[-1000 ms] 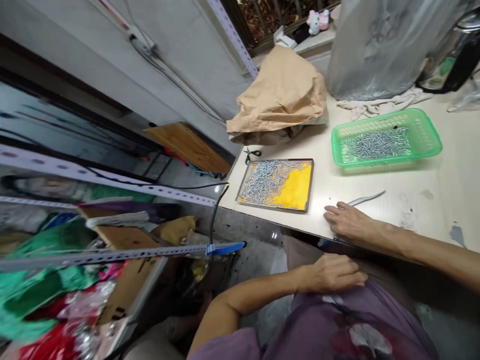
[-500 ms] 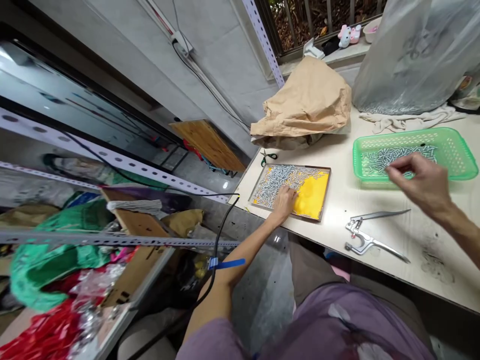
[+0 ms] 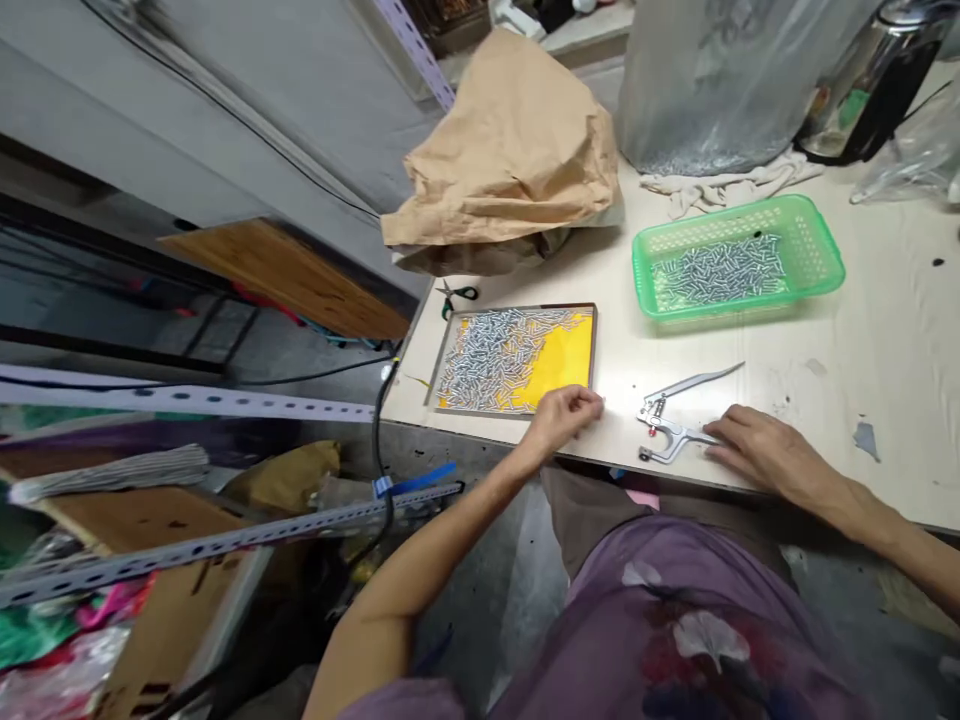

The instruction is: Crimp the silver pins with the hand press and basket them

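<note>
My left hand point(image 3: 564, 416) is just off the near right corner of a shallow tray point(image 3: 595, 350) with a yellow bottom. Its thumb and fingertips are pinched together; whatever they hold is too small to make out. Small silvery metal pins point(image 3: 491, 350), rivet-like, are heaped over the tray's left part. My right hand point(image 3: 761, 445) has its fingers closed around the end of the lower handle of silver snap-fastener pliers point(image 3: 679, 435). The pliers lie on the table with their handles spread apart. A green plastic basket point(image 3: 817, 270) behind them contains more metal pins point(image 3: 724, 270).
Black-handled scissors point(image 3: 457, 294) lie behind the tray. A crumpled brown paper bag point(image 3: 517, 160) stands at the back, with a large clear plastic bag point(image 3: 697, 90), a pale cloth point(image 3: 735, 185) and a kettle point(image 3: 870, 80) further right. A dark cable point(image 3: 379, 430) hangs past the table's left edge.
My left hand has moved off the pins to the tray's near right side, fingers pinched. My right hand has come down from over the basket onto the pliers' handle. The view has shifted right.
</note>
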The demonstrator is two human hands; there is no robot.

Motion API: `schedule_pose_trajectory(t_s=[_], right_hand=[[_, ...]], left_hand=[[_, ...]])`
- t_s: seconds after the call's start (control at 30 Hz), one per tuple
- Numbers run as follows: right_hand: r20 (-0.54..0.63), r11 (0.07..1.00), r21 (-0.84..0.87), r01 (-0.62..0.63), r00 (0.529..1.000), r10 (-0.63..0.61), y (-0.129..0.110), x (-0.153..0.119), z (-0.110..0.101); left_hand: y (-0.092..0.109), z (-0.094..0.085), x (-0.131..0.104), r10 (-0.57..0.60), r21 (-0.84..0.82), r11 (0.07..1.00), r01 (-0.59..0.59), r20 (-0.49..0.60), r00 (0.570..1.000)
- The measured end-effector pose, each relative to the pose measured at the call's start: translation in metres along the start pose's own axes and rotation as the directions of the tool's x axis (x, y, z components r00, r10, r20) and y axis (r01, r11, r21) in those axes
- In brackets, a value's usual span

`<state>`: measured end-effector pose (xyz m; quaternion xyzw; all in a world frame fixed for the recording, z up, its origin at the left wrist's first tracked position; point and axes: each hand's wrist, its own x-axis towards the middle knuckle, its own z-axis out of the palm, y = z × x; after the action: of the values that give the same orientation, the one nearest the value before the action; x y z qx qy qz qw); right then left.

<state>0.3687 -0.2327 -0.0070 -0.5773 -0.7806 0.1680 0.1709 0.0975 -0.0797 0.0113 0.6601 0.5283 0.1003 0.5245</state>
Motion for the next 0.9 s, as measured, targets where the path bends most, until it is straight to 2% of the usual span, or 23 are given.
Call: schedule_pose_trajectory(t_s=[0.07,0.1,0.2,0.27,0.47,0.9], right_hand=[[-0.005,0.998,-0.039,-0.041,0.999,0.041,-0.002,-0.009,0.009],[-0.01,0.997,-0.058,-0.058,0.998,0.058,-0.002,-0.011,0.012],[-0.017,0.992,-0.099,-0.073,0.997,0.072,-0.004,-0.014,0.014],[-0.028,0.992,-0.112,-0.065,0.998,0.063,-0.005,-0.014,0.013],[-0.045,0.987,-0.153,-0.047,0.998,0.041,-0.007,-0.013,0.017],[-0.058,0.978,-0.198,-0.069,0.997,0.059,-0.014,-0.014,0.014]], left_hand=[[0.005,0.029,-0.012,-0.075,-0.146,0.984,0.097,0.149,0.986],[0.006,0.04,-0.015,-0.098,-0.18,0.975,0.13,0.178,0.979],[0.009,0.06,-0.016,-0.14,-0.194,0.967,0.168,0.149,0.979],[0.012,0.062,-0.014,-0.164,-0.195,0.962,0.189,0.136,0.977],[0.02,0.055,-0.015,-0.291,-0.286,0.893,0.347,0.221,0.931],[0.013,0.077,-0.024,-0.277,-0.272,0.921,0.277,0.042,0.96]])
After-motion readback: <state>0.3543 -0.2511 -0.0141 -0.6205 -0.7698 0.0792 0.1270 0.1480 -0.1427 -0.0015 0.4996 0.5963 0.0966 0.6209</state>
